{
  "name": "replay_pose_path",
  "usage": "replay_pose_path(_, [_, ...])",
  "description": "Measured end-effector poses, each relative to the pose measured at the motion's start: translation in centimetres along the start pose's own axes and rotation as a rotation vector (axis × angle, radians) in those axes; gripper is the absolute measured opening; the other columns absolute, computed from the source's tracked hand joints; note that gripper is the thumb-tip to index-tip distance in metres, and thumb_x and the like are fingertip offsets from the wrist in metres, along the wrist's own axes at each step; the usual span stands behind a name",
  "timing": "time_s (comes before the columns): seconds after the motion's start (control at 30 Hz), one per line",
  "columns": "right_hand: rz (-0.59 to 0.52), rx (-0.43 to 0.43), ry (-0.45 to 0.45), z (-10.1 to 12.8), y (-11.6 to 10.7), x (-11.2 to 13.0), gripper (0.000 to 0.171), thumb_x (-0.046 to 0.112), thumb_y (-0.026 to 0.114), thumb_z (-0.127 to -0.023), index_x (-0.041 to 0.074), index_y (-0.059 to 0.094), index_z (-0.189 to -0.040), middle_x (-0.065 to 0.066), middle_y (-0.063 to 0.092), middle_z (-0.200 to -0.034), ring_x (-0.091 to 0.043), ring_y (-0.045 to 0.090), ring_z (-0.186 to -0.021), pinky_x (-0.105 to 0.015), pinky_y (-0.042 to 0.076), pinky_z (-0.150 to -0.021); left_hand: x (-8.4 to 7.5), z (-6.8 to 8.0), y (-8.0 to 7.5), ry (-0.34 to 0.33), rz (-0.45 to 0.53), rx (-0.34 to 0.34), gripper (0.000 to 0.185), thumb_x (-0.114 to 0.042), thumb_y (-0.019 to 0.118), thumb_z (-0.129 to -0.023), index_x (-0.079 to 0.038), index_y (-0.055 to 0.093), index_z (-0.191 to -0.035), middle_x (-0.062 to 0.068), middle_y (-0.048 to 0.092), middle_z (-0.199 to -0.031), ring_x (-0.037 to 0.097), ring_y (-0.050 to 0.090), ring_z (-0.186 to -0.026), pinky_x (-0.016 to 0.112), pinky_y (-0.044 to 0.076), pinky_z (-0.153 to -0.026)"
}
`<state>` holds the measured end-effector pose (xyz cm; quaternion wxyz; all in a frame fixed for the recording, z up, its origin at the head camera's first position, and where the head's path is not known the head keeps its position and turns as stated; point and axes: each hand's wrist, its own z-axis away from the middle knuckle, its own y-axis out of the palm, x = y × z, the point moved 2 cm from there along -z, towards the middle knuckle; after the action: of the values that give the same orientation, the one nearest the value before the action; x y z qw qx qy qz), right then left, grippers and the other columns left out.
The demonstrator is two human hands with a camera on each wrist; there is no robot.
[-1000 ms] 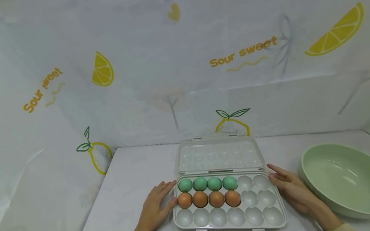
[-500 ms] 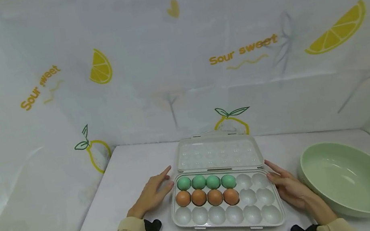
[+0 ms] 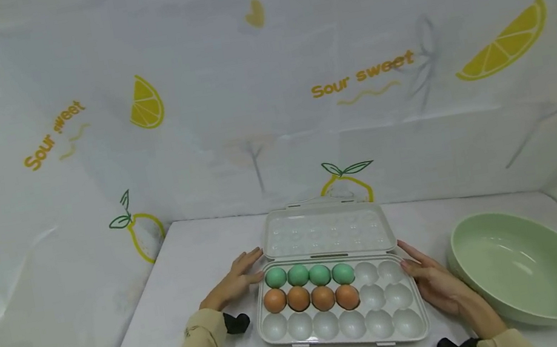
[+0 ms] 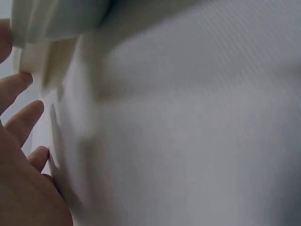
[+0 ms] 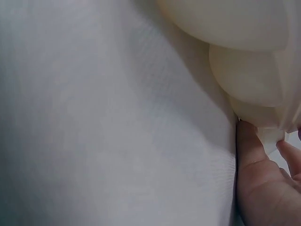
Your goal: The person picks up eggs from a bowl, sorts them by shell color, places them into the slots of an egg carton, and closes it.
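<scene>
One pale egg tray (image 3: 338, 329), table centre, lid open at 12 o'clock; four green eggs (image 3: 309, 274) above four brown eggs (image 3: 310, 299). Left hand (image 3: 233, 282) at 9, right hand (image 3: 435, 282) at 3, fingers straight, slightly spread, against its sides.

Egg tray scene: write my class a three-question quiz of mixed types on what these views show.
1. True or false: the egg tray has its lid open.
2. How many brown eggs are in it?
3. Which thing lies nearest the right hand, besides the tray? A) a green bowl B) a mug C) a knife

Key: 1 true; 2 four; 3 A. The left hand rests at the tray's other end.
</scene>
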<state>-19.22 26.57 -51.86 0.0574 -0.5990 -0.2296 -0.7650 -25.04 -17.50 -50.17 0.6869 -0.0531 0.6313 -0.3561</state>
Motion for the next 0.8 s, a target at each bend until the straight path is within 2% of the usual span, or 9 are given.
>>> replay_pose_path(0.17, [-0.027,0.018,0.016,0.17,0.07,0.02,0.078,0.017,0.039,-0.112,0.011,-0.022,-0.160,0.027,0.059,-0.125,0.009,0.056,-0.120,-0.013,0.050,-0.102,0.03,-0.44,0.37,-0.076,0.122,-0.018,0.071,-0.023,0.062,-0.096,-0.016,0.034,-0.161,0.010,0.018,-0.173,0.040,-0.008,-0.161,0.073,-0.004,-0.126])
replay_pose_path(0.37, [-0.005,-0.001,0.018,0.42,0.35,0.36,0.077,0.019,0.039,-0.112,0.018,-0.020,-0.162,0.028,0.056,-0.126,0.010,0.054,-0.121,-0.011,0.048,-0.102,0.30,-0.52,0.54,-0.080,0.187,-0.049,0.071,-0.022,0.065,-0.096,-0.021,0.035,-0.160,0.016,0.012,-0.173,0.041,-0.009,-0.161,0.074,-0.005,-0.125])
replay_pose_path(0.53, [0.005,-0.018,0.007,0.45,0.37,0.32,0.076,0.020,0.038,-0.112,0.019,-0.020,-0.162,0.027,0.055,-0.126,0.010,0.054,-0.121,-0.011,0.048,-0.102,0.07,-0.28,0.60,-0.032,0.211,-0.078,0.072,-0.020,0.065,-0.095,-0.020,0.035,-0.161,0.014,0.022,-0.171,0.043,-0.003,-0.160,0.071,-0.003,-0.126])
replay_pose_path(0.67, [-0.027,-0.009,-0.044,0.53,0.54,0.21,0.075,0.019,0.037,-0.112,0.020,-0.019,-0.162,0.025,0.054,-0.128,0.009,0.054,-0.122,-0.011,0.049,-0.102,0.15,-0.16,0.64,0.011,0.225,-0.113,0.070,-0.019,0.065,-0.095,-0.019,0.037,-0.160,0.013,0.031,-0.168,0.043,0.005,-0.160,0.068,0.001,-0.129])
replay_pose_path(0.73, [-0.035,-0.023,-0.081,0.61,0.66,0.08,0.074,0.017,0.038,-0.112,0.020,-0.015,-0.164,0.024,0.056,-0.128,0.008,0.055,-0.121,-0.011,0.049,-0.101,0.29,-0.04,0.70,0.027,0.234,-0.128,0.069,-0.019,0.066,-0.095,-0.019,0.039,-0.159,0.012,0.032,-0.168,0.042,0.009,-0.160,0.067,0.004,-0.129])
replay_pose_path(0.8, [-0.034,-0.047,-0.111,0.78,0.82,-0.07,0.070,0.016,0.039,-0.112,0.025,-0.004,-0.166,0.023,0.058,-0.126,0.006,0.056,-0.119,-0.012,0.050,-0.099,0.44,0.14,0.76,0.039,0.245,-0.139,0.068,-0.019,0.067,-0.095,-0.017,0.041,-0.158,0.012,0.032,-0.168,0.040,0.013,-0.160,0.065,0.007,-0.130])
